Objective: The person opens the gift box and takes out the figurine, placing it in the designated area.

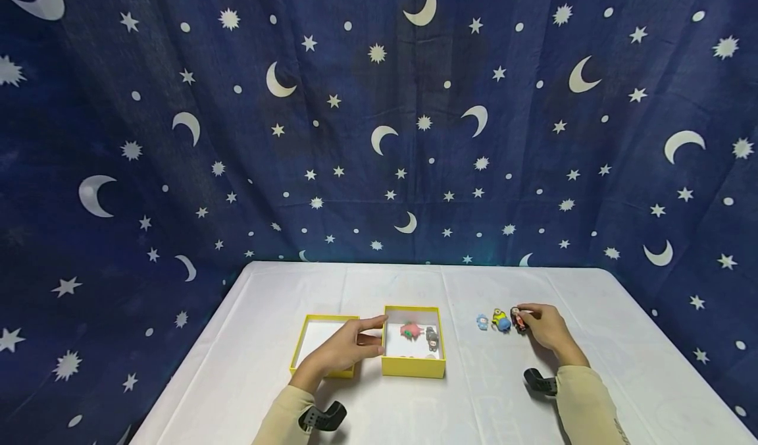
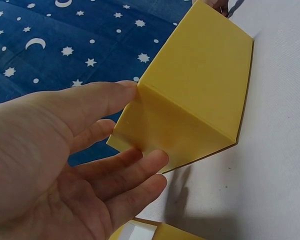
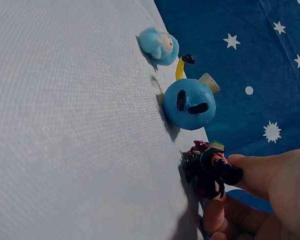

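My right hand [image 1: 549, 332] pinches a small dark-clothed figurine [image 3: 207, 167] between thumb and fingers, close over the white table. Beside it lie a yellow-and-blue Minion figurine [image 1: 501, 320] and a small light-blue figurine [image 1: 482, 322], lined up leftward. With fairly straight fingers, my left hand [image 1: 340, 348] touches the left side of a yellow box [image 1: 412, 367], its thumb at a near corner in the left wrist view. Inside the box lie a pink figurine [image 1: 410, 330] and a grey one [image 1: 432, 340]; its front wall partly hides other small items.
Left of the box is a second shallow yellow-rimmed box or lid [image 1: 331, 316], partly covered by my left hand. A white cloth covers the table [image 1: 474, 399]. Behind it hangs a dark blue curtain [image 1: 355, 228] with moons and stars.
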### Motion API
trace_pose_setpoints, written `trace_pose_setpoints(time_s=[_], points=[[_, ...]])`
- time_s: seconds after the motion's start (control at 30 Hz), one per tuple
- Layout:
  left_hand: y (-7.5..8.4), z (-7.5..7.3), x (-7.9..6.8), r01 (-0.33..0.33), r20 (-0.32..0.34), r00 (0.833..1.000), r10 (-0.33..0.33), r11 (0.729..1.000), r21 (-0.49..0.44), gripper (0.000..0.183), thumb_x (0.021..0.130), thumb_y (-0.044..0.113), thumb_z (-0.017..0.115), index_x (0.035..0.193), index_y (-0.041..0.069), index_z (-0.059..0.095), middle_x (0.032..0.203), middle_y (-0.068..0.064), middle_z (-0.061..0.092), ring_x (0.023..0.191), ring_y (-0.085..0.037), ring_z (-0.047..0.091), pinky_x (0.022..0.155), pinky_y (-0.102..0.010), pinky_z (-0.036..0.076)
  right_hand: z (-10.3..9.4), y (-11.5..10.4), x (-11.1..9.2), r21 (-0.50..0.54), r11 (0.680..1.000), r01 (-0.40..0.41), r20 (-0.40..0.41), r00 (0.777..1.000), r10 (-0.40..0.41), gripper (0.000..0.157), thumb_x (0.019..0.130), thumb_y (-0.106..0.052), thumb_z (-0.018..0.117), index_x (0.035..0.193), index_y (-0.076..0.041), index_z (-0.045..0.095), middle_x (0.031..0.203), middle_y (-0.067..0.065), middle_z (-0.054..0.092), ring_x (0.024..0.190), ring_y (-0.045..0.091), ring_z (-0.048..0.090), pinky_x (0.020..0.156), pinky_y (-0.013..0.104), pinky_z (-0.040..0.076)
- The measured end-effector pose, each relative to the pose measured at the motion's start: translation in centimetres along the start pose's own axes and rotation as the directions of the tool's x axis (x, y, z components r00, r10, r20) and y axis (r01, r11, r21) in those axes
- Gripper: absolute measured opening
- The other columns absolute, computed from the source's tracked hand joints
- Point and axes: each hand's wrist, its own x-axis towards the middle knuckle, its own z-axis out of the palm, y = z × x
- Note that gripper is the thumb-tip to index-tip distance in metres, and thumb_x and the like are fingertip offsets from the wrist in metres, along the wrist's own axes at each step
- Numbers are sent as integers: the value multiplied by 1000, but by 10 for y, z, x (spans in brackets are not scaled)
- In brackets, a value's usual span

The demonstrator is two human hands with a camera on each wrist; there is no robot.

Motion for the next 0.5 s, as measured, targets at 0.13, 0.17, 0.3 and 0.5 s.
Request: trace_pose_setpoints(time_s=[0.13,0.17,0.3,0.5], points=[[0,0,0,5,0,1000,-5,1000,4,61,98,10,66,153,2,42,159,-17,42,130,-36,60,103,-38,54,0,0,0,8,1000,-17,3,1000,17,36,102,-13,53,129,10,61,122,35,64,117,52,57,100,64,44],[0,0,0,6,0,1000,-6,1000,7,61,97,10,67,153,2,42,159,-17,42,130,-37,60,103,-38,54,0,1,0,9,1000,-22,4,1000,22,36,102,-13,52,130,10,61,123,35,63,118,52,57,101,64,44],[0,0,0,11,-3,1000,-11,1000,12,62,97,10,67,153,1,42,159,-18,42,129,-37,60,103,-37,54,0,0,0,12,1000,-25,1,1000,25,36,102,-12,51,129,10,61,124,36,63,119,53,56,101,64,44],[1,0,0,1,-3,1000,-1,1000,13,61,97,9,66,152,0,42,160,-18,41,129,-37,61,104,-40,53,-2,0,1,28,999,-44,-5,999,44,38,103,-13,48,130,11,59,124,36,63,117,51,58,97,60,47]])
